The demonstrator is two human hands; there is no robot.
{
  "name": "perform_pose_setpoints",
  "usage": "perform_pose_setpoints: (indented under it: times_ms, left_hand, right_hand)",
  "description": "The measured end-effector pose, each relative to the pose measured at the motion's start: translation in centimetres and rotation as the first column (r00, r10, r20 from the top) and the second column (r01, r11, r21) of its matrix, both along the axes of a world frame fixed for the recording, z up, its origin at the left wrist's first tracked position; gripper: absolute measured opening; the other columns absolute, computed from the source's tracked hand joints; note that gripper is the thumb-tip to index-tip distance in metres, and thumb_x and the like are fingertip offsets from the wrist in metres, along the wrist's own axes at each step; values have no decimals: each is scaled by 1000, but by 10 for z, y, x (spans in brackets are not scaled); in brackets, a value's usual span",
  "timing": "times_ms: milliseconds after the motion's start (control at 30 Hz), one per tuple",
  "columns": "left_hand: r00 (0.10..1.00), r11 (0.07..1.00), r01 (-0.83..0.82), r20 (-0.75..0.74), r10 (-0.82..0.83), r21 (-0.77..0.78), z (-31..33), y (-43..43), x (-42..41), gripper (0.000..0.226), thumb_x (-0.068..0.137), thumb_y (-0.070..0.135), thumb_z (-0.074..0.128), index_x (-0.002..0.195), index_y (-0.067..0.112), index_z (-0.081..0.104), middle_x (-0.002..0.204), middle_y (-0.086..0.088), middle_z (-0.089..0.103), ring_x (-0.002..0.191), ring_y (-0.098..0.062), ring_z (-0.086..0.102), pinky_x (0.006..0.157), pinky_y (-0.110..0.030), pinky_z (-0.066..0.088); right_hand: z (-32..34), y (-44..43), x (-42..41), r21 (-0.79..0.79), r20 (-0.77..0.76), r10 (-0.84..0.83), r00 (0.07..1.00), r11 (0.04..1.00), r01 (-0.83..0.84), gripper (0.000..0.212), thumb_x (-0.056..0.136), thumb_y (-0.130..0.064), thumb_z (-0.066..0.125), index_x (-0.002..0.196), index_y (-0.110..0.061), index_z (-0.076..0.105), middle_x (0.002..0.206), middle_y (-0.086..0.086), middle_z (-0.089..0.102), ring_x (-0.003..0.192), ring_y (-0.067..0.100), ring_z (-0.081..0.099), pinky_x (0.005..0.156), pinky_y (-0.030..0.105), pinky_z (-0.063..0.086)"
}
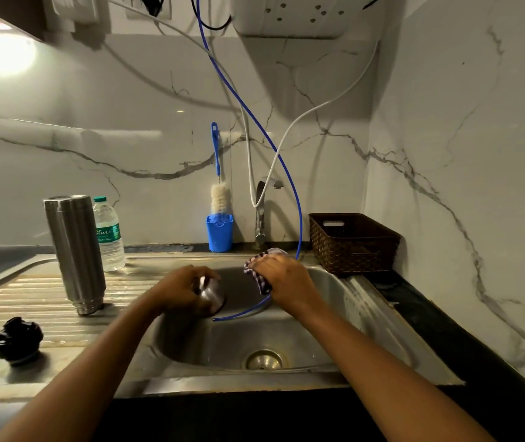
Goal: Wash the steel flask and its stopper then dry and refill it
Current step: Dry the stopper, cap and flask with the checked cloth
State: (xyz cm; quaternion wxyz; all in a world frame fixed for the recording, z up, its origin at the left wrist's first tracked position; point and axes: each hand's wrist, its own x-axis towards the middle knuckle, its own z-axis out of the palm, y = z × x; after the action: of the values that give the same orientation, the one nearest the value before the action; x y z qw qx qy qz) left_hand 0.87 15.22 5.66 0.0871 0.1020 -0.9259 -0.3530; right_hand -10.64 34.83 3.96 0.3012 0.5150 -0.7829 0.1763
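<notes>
- On my feed the steel flask (74, 253) stands mouth-down on the drainboard (25, 295), far left of the sink (334, 301), apart from both hands. Upended like that, I judge it washed and left to drain.
- The black stopper (17, 341) lies on the near left of the drainboard, well apart from the flask. I cannot tell whether it is wet or dry.
- The left hand (181, 293) is over the left side of the basin, its fingers curled round a small steel cup (210, 295), which I take to be the flask's cap.
- The right hand (282, 279) is just right of it, near the tap (260, 215), fingers closed over a bunched checked cloth (259, 282). Cloth and cup are apart, not touching.
- No water is visibly running from the tap, so I read this as the drying stage: the cup is about to be wiped.
- Left to do, by my judgement: dry the cup, flask and stopper, turn the flask upright, refill it and close it.
- A water bottle (109, 240) stands just behind the flask, a likely source for the refill.
- A bottle brush (219, 193) sits in its blue holder against the far wall, and a thin blue tube (286, 173) hangs into the basin.
</notes>
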Motion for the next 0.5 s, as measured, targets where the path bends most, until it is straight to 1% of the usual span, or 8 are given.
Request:
perform_pose_setpoints:
  times_ms: [33,100,167,233,300,367,400,500]
  left_hand:
    - [1000,990,-3,9,4,-142,-1,2,-2,57,67,23,82,118,28,57,109,2,58,99,-15,57,84,-27,48]
    - [1000,988,16,-10,-18,-154,2,6,0,57,70,17,80,119,29,54,108,5,57,100,-13,57,84,-25,48]
    - [1000,975,28,0,-29,-222,14,3,8,65,70,17,80,125,31,49,110,6,53,98,-12,53,80,-23,43]
    - [998,955,51,60,-35,-291,27,-11,20,73,69,16,80,130,33,44,112,5,52,96,-11,53,83,-25,42]
    - [995,919,61,101,-23,-390,41,-31,37,70,67,16,82,125,35,47,114,6,54,94,-9,53,83,-26,44]
    - [990,889,75,140,-12,-452,52,-50,58,63,67,15,81,117,38,50,116,7,55,93,-7,52,83,-24,45]
    - [986,876,75,169,7,-476,55,-59,70,61,69,14,80,116,39,49,115,8,55,93,-6,51,82,-21,43]
    - [970,846,31,219,102,-532,53,-78,104,61,72,14,77,122,36,51,111,13,54,96,-5,51,74,-14,38]
  right_hand:
    - [-1,-1,1,-8,18,0,1000,1000,0,33,85,-22,48,110,-11,66,105,7,69,100,24,63,90,41,51]
    - [-1,-5,6,-13,12,11,1000,1000,-11,31,82,-12,62,112,-10,65,106,8,69,102,25,62,93,41,50]
    - [1,-10,15,-19,53,25,998,1000,-24,35,83,-10,63,118,-11,62,113,9,66,109,25,58,94,35,45]
    - [4,-18,26,-37,187,18,982,999,-12,38,87,-10,59,124,-13,56,119,8,62,113,22,54,93,30,41]
    - [5,-30,36,-108,386,43,922,994,-1,40,86,-7,58,125,-15,53,118,9,62,112,23,56,91,31,44]
    - [5,-43,44,-210,595,112,796,978,19,42,86,-8,60,126,-16,50,119,9,61,113,24,56,92,31,46]
    - [6,-50,49,-232,694,143,706,972,31,45,86,-9,61,128,-15,47,124,8,59,116,23,55,93,29,44]
    - [9,-67,60,-282,867,234,440,958,47,49,86,-5,61,131,-15,44,130,6,54,115,18,52,88,25,40]
